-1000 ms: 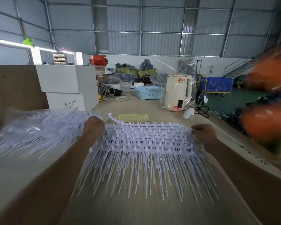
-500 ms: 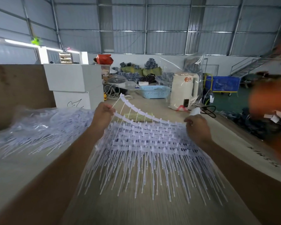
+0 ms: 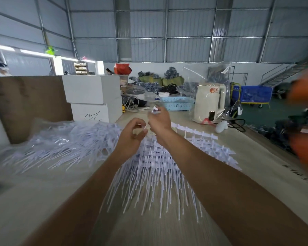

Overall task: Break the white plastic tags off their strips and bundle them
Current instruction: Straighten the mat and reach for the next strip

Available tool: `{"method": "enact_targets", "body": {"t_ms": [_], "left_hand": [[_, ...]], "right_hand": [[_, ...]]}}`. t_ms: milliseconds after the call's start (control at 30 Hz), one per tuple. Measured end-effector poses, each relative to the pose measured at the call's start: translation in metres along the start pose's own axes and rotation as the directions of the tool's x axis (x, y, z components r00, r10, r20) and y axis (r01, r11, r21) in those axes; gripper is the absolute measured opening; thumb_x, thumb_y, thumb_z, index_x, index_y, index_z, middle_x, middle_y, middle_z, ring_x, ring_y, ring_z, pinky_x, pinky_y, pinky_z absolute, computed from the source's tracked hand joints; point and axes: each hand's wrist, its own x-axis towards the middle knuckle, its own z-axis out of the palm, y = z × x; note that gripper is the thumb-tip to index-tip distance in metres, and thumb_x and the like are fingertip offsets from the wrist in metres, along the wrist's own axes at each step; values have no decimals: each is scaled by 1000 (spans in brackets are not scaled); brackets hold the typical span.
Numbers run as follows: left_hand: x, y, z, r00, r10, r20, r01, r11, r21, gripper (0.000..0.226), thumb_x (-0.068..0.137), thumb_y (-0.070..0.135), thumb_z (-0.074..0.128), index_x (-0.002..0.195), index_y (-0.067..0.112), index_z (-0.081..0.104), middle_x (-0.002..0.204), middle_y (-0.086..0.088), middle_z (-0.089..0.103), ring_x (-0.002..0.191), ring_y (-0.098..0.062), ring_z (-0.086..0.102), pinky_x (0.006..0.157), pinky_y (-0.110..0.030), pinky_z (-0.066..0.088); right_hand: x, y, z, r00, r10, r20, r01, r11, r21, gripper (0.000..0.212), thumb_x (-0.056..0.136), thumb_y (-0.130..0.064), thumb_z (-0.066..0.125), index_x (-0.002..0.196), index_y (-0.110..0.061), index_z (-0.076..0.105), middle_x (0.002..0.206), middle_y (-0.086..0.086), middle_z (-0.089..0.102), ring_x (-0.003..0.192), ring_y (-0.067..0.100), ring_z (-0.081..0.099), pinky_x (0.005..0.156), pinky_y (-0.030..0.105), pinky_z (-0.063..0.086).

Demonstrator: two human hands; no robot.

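Currently we see, at far left on the bench [image 3: 34, 201], a loose heap of white tags [image 3: 64, 144] lying partly on clear plastic; whether these are already detached we cannot tell. No tied bundle is visible, so we judge bundling not yet begun. Moving right, our left hand [image 3: 132, 137] is raised above the work, its fingers [image 3: 144, 129] curled and pinching a small white piece. Just beside it, our right hand [image 3: 159, 121] has fingers curled round a folded white strip piece [image 3: 155, 110] that shows above the knuckles. Below and to the right, the stacked tag strips [image 3: 167, 157] lie fanned on the bench, tags still joined to their bars, so most of the breaking-off remains. Compared with half a second ago, both hands have left the outer ends of the stack and met at its centre, and the lifted top strip is no longer stretched between them.
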Motion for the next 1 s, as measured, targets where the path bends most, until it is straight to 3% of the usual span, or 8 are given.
{"method": "enact_targets", "body": {"t_ms": [100, 167, 267, 400, 500, 600, 767, 1000], "left_hand": [[-10, -5, -1, 995, -96, -17, 95, 991, -90, 22, 96, 25, 65, 116, 18, 60, 119, 10, 63, 119, -7, 57, 93, -28, 51], [-13, -4, -1, 992, -105, -74, 93, 984, -149, 21, 100, 32, 58, 118, 23, 62, 117, 19, 64, 114, 1, 58, 89, -17, 48], [-8, 0, -4, 955, -248, -163, 195, 939, -284, 27, 104, 41, 46, 121, 30, 64, 118, 16, 67, 112, -1, 60, 87, -24, 47], [-4, -8, -7, 902, -403, -152, 344, 887, -309, 19, 101, 16, 55, 109, 29, 66, 105, 4, 67, 98, -14, 60, 73, -22, 45], [-12, -15, -10, 878, -463, -120, 412, 860, -302, 20, 101, 15, 56, 116, 24, 66, 111, 5, 65, 101, -11, 60, 73, -20, 44], [-20, -18, -14, 875, -484, -26, 459, 845, -273, 25, 102, 22, 54, 126, 25, 62, 120, 10, 61, 108, -5, 56, 83, -24, 43], [-27, -16, -17, 882, -461, 99, 471, 852, -229, 42, 104, 33, 49, 145, 24, 48, 142, 11, 46, 131, -9, 41, 112, -37, 31], [-24, -15, -19, 879, -469, 79, 476, 865, -157, 44, 104, 35, 46, 145, 19, 46, 143, 7, 45, 128, -12, 43, 101, -31, 34]], "right_hand": [[5, -2, 3, 979, -135, -153, 115, 985, -131, 8, 99, -13, 53, 107, -14, 55, 98, 4, 61, 75, 15, 55, 61, 26, 38], [2, -5, 6, 971, -185, -152, 164, 977, -137, 12, 99, -10, 52, 110, -11, 58, 96, 3, 61, 72, 11, 54, 57, 24, 37], [-7, -12, 12, 955, -272, -117, 254, 955, -152, 21, 100, -11, 51, 120, -10, 56, 99, 2, 62, 75, 8, 56, 60, 20, 40], [-9, -29, 11, 933, -345, -102, 345, 938, -25, 12, 100, -11, 54, 110, -18, 54, 91, -5, 62, 84, 19, 61, 69, 29, 45], [-10, -47, 3, 938, -330, -110, 343, 928, 142, 15, 101, -9, 51, 108, -23, 52, 89, -2, 66, 79, 17, 65, 61, 27, 48], [-12, -65, -5, 945, -315, -91, 328, 896, 300, 20, 101, -3, 47, 108, -20, 54, 92, 1, 67, 80, 16, 66, 69, 31, 54], [-24, -96, -19, 946, -323, 26, 267, 822, 503, 20, 101, 1, 46, 106, -14, 58, 100, 13, 65, 46, 11, 48, 56, 29, 55], [-42, -110, -41, 939, -315, 140, 154, 745, 649, 20, 96, -2, 45, 98, -15, 60, 84, 12, 61, 39, 9, 29, 43, 23, 30]]}}
